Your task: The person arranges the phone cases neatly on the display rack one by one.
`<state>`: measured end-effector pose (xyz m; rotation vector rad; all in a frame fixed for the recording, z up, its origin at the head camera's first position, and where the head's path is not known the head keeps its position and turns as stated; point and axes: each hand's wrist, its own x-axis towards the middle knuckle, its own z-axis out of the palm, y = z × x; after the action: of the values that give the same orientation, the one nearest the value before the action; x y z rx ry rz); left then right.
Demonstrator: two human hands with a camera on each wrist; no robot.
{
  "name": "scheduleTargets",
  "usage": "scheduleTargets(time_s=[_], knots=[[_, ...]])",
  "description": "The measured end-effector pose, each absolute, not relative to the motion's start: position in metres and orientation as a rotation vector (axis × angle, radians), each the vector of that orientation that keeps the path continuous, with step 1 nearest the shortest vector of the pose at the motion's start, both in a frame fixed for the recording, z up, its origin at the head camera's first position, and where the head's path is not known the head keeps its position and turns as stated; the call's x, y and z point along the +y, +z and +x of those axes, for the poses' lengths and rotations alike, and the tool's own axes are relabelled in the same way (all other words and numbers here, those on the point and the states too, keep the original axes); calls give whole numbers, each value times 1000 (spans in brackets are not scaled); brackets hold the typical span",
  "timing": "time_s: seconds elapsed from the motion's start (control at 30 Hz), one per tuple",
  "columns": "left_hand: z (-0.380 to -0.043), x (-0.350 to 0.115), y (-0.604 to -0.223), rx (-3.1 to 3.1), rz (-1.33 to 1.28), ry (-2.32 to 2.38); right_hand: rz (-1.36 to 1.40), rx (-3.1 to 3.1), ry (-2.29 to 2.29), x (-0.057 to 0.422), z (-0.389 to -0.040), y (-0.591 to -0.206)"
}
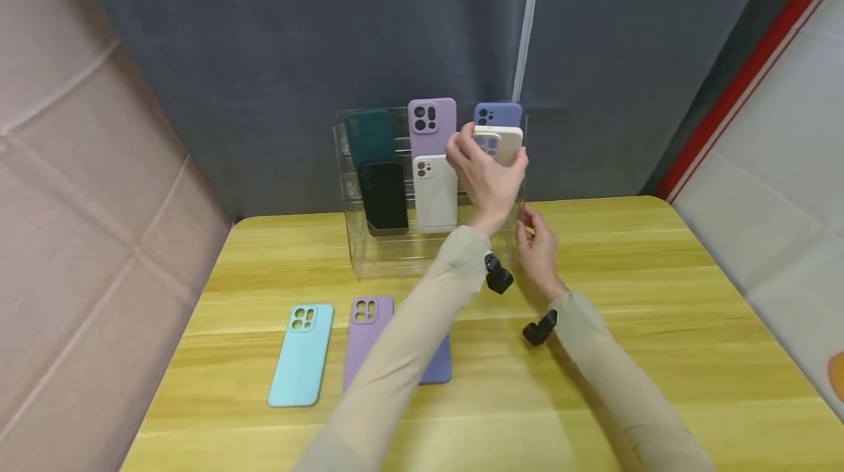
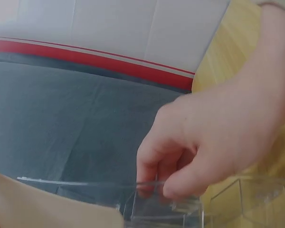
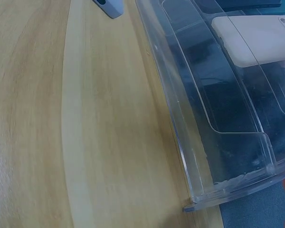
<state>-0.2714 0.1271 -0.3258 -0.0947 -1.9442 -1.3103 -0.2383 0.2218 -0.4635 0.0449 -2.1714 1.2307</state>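
Observation:
My left hand (image 1: 489, 179) grips a cream phone case (image 1: 509, 142) by its sides, at the upper right of a clear acrylic display rack (image 1: 349, 226). In the left wrist view the held case (image 2: 52, 209) shows at the lower left. Low on the rack's right side, my right hand (image 1: 539, 248) pinches the clear side panel; this hand (image 2: 213, 128) also appears in the left wrist view. Behind the held case stands a blue-violet case (image 1: 499, 114). The rack also bears a lilac case (image 1: 440, 138), a white one (image 1: 436, 197), a teal one (image 1: 369, 136) and a black one (image 1: 385, 197).
On the wooden table (image 1: 626, 355) lie a light blue case (image 1: 301, 362), a purple case (image 1: 363, 340) and a blue-violet case (image 1: 438, 366), the last two partly covered by my left arm. A grey curtain (image 1: 264, 91) hangs behind the rack.

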Motion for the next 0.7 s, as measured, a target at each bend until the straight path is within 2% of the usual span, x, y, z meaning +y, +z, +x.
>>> scheduleTargets(time_s=[0.7], knots=[[-273,143,-358,-2105,46,-1190,45,-2164,1221,218,-236,-462]])
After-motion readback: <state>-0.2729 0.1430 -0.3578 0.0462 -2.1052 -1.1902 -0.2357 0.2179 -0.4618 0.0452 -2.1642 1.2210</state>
